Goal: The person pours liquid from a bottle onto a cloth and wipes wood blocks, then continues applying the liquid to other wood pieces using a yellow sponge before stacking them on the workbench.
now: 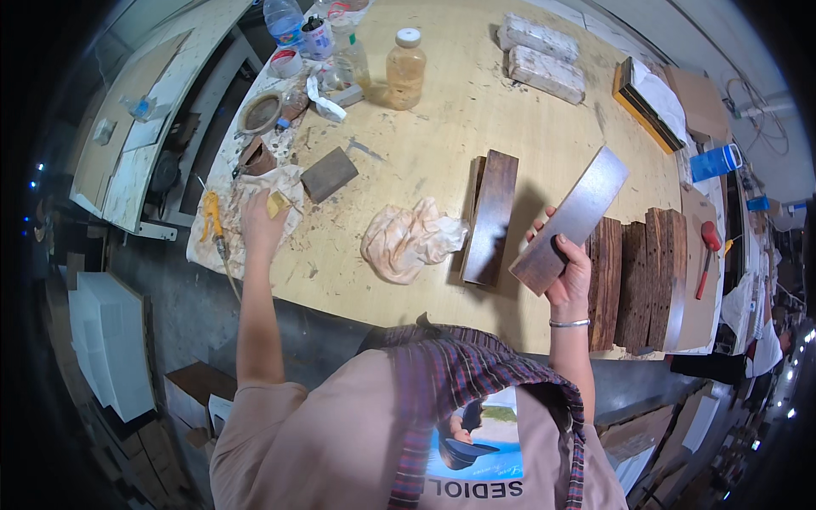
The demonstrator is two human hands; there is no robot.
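My right hand (pixel 571 270) grips the lower part of a smooth dark wooden board (pixel 582 200), holding it tilted above the table. At the left of the table, my left hand (pixel 261 225) pinches a small yellow piece (pixel 277 204), perhaps folded sandpaper, over a stained cloth (pixel 286 183). A grey-brown block (pixel 330 175) lies just right of that hand. Between my hands rest a crumpled stained rag (pixel 410 242) and a stack of dark boards (pixel 493 217). More rough brown boards (pixel 633 285) stand in a row under my right hand's side.
A capped jar of amber liquid (pixel 406 70) stands at the back, beside bottles and a tape roll (pixel 286 63). A yellow-handled tool with a cord (pixel 212 214) lies at the left edge. Wrapped blocks (pixel 546 74) sit far back; a red-handled tool (pixel 708 255) lies right.
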